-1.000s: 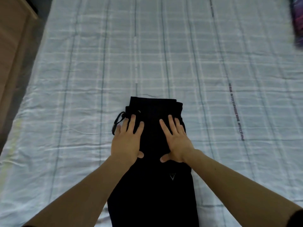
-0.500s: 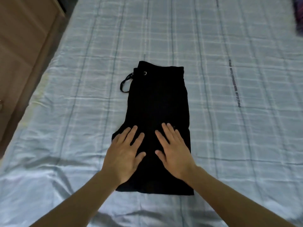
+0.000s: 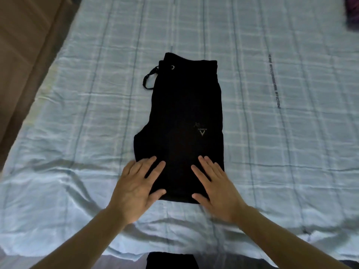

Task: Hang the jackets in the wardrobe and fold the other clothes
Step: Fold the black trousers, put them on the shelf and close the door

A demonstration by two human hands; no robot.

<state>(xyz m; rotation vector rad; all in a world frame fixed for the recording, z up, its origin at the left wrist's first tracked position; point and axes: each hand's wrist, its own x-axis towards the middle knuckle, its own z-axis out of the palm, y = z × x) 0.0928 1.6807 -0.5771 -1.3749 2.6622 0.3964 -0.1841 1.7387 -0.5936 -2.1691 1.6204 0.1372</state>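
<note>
Black folded trousers [image 3: 184, 105] lie flat on the bed, waistband away from me, a drawstring loop [image 3: 148, 79] sticking out at the left and a small V logo near the middle. My left hand [image 3: 136, 188] rests flat with spread fingers on the near left corner of the trousers. On the near right corner my right hand [image 3: 215, 186] lies flat the same way. Neither hand grips the cloth.
The bed carries a pale blue checked sheet [image 3: 272, 152], wrinkled near the front edge. Brown wooden furniture [image 3: 25, 55] stands along the left. A purple cloth [image 3: 352, 10] peeks in at the top right corner. Dark fabric [image 3: 172, 261] shows at the bottom edge.
Both hands slid from the waistband down the trousers to their near edge, pressing flat. The view pulled back, so the whole folded garment now shows.
</note>
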